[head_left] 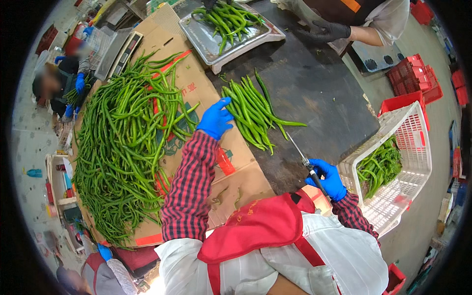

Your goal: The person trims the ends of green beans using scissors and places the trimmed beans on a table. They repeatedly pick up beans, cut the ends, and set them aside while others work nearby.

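Note:
My left hand [216,118], in a blue glove, has its fingers apart at the left edge of a bunch of green chili peppers [249,110] lying side by side on the dark tabletop. In my gloved right hand [327,179] are scissors [306,163] with thin metal blades, pointing up and left near the tips of the lower peppers. One darker pepper [264,87] lies along the bunch's right side. A large heap of long green chili peppers [121,147] covers the flattened cardboard [236,188] to the left.
More peppers [230,20] lie on a scale's metal tray [236,49] at the far side. A person's black-gloved hand [328,31] is at top right. A white plastic crate [424,147] holding peppers stands right, near red crates [409,73]. Other people work at left.

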A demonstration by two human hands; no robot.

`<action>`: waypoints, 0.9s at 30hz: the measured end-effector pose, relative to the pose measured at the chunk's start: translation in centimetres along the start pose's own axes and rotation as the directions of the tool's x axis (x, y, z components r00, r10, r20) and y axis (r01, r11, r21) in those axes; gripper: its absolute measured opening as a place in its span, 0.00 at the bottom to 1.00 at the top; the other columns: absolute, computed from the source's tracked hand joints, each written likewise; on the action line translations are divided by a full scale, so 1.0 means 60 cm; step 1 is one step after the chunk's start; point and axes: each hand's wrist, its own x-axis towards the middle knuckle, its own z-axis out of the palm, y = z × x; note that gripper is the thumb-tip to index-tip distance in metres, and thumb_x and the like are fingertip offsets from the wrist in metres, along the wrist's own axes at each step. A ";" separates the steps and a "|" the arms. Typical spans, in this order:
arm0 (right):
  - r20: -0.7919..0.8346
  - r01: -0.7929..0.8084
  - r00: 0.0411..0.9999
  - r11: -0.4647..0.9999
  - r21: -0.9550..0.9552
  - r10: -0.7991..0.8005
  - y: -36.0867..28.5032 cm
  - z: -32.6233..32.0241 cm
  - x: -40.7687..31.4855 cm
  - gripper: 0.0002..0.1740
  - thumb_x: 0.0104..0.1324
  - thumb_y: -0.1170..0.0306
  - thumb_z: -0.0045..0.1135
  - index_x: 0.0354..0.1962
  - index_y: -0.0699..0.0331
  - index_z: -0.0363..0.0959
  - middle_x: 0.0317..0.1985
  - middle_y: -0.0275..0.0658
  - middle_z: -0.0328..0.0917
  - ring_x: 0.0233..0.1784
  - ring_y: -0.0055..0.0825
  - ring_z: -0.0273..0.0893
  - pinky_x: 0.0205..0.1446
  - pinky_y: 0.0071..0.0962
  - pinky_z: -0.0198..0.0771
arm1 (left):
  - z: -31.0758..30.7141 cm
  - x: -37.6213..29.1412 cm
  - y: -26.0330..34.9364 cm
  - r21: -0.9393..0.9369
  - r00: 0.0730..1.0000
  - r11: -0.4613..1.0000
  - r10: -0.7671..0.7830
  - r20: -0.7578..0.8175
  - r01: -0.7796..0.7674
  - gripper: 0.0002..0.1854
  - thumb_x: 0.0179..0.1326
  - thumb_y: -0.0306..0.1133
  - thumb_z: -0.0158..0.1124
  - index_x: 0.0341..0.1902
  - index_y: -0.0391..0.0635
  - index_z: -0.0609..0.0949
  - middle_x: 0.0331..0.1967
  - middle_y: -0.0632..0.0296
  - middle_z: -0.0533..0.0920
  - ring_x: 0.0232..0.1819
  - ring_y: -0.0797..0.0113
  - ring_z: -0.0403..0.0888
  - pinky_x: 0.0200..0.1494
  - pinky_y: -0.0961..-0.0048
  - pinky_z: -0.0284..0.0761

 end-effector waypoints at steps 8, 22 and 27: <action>0.242 -0.019 0.970 0.999 -0.048 0.030 -0.016 0.009 0.006 0.25 0.55 0.70 0.65 0.51 0.61 0.72 0.29 0.33 0.77 0.29 0.13 0.71 0.35 0.19 0.69 | -0.043 -0.050 -0.029 -0.200 0.999 0.979 -0.036 -0.024 0.031 0.22 0.63 0.46 0.54 0.57 0.50 0.69 0.53 0.50 0.71 0.53 0.52 0.72 0.53 0.48 0.70; 0.353 0.386 0.914 0.701 -0.600 -0.200 -0.003 0.046 0.030 0.29 0.51 0.66 0.60 0.54 0.56 0.70 0.26 0.42 0.74 0.27 0.39 0.73 0.29 0.36 0.67 | 0.084 0.060 -0.052 -0.122 0.977 0.989 0.104 0.188 -0.082 0.26 0.64 0.46 0.53 0.64 0.52 0.66 0.58 0.46 0.69 0.54 0.49 0.71 0.53 0.55 0.72; 0.163 0.282 0.956 0.600 -0.749 -0.245 0.015 0.070 0.045 0.31 0.49 0.69 0.62 0.54 0.57 0.69 0.31 0.43 0.75 0.32 0.41 0.73 0.34 0.37 0.69 | 0.167 0.007 -0.050 0.062 0.947 0.969 0.221 0.234 -0.241 0.30 0.63 0.37 0.56 0.68 0.47 0.61 0.59 0.50 0.70 0.57 0.58 0.71 0.57 0.65 0.69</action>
